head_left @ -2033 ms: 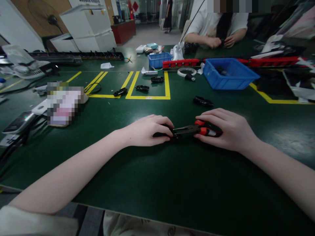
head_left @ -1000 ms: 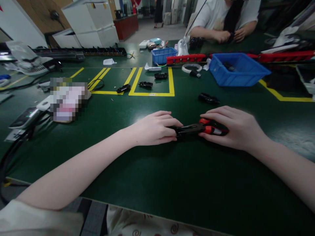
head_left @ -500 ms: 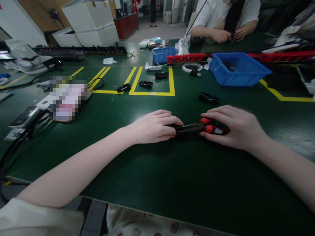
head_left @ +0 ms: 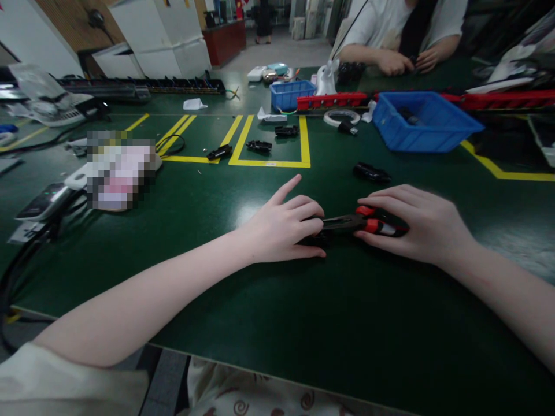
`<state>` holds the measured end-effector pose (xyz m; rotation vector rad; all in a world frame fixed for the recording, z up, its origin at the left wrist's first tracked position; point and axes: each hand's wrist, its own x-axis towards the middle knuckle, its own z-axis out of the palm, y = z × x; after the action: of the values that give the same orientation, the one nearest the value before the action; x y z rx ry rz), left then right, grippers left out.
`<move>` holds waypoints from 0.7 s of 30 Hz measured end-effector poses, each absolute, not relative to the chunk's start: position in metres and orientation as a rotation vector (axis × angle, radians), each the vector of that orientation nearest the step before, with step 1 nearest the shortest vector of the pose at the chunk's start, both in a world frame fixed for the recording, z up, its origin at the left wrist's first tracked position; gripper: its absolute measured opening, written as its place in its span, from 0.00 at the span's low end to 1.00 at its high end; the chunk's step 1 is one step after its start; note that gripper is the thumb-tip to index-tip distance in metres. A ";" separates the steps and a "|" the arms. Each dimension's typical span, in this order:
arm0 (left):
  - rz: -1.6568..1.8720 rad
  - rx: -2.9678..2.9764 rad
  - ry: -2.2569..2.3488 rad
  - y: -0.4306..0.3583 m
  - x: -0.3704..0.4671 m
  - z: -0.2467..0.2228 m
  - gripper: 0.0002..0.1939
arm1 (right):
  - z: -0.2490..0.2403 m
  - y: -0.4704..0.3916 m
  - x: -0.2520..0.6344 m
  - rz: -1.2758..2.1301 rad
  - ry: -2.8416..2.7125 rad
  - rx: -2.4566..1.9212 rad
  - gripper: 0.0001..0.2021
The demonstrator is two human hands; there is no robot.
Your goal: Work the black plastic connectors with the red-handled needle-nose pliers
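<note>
My right hand [head_left: 427, 225] is closed around the red-and-black handles of the pliers [head_left: 347, 222], whose dark jaws point left. At the jaw tips, my left hand [head_left: 286, 228] has its middle fingers curled over a small black part [head_left: 319, 234], mostly hidden beneath them. The little finger is raised and the thumb stretches out apart, below the fingers. Whether the jaws grip the black part cannot be made out. Beyond my right hand lies a similar black piece [head_left: 372, 172].
Several black pieces [head_left: 259, 146] lie around the yellow tape marks. Behind them are a blue bin [head_left: 427, 130], a smaller blue bin [head_left: 292, 95], a tape roll [head_left: 341, 118] and a red strip [head_left: 332, 101]. A blurred-out item [head_left: 119, 176] and cables are left. A co-worker [head_left: 399, 46] sits opposite.
My left hand has shifted slightly right and toward me; its little finger has lifted and its thumb has spread away. My right hand keeps its hold on the pliers.
</note>
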<state>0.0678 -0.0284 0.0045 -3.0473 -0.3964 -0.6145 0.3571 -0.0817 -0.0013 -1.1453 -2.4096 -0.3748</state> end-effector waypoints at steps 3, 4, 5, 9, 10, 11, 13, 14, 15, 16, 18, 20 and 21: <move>-0.641 -3.014 -0.452 -0.029 0.068 0.003 0.12 | -0.001 -0.082 0.357 -0.333 -2.390 -1.190 0.17; -0.645 -3.008 -0.464 -0.029 0.068 0.003 0.12 | -0.001 -0.081 0.358 -0.318 -2.384 -1.200 0.17; -0.646 -3.005 -0.474 -0.028 0.068 0.003 0.11 | -0.002 -0.081 0.358 -0.307 -2.378 -1.208 0.18; -0.651 -3.022 -0.498 -0.024 0.067 0.003 0.09 | -0.002 -0.081 0.358 -0.295 -2.359 -1.232 0.18; -0.654 -3.030 -0.498 -0.023 0.066 0.003 0.08 | -0.002 -0.081 0.358 -0.299 -2.355 -1.243 0.18; -0.658 -3.039 -0.494 -0.022 0.066 0.002 0.08 | -0.001 -0.082 0.357 -0.306 -2.351 -1.251 0.18; -0.662 -3.061 -0.479 -0.020 0.065 0.003 0.07 | -0.001 -0.082 0.357 -0.328 -2.346 -1.257 0.18; -0.662 -3.076 -0.471 -0.019 0.065 0.003 0.06 | 0.000 -0.082 0.356 -0.338 -2.346 -1.257 0.18; -0.659 -3.094 -0.467 -0.018 0.065 0.004 0.06 | 0.000 -0.082 0.356 -0.343 -2.346 -1.259 0.18; -0.656 -3.116 -0.472 -0.017 0.064 0.005 0.05 | 0.000 -0.082 0.356 -0.342 -2.345 -1.266 0.18; -0.650 -3.176 -0.504 -0.016 0.063 0.006 0.04 | 0.000 -0.083 0.356 -0.328 -2.342 -1.271 0.18; -0.646 -3.258 -0.570 -0.015 0.063 0.008 0.04 | 0.000 -0.083 0.355 -0.298 -2.339 -1.286 0.18; -0.643 -3.306 -0.611 -0.015 0.063 0.008 0.04 | 0.000 -0.083 0.355 -0.287 -2.340 -1.291 0.18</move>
<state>0.0625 -0.0148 0.0081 -3.3061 -0.6114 -0.6430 0.3552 -0.0832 0.0003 -1.2909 -2.3401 -0.2873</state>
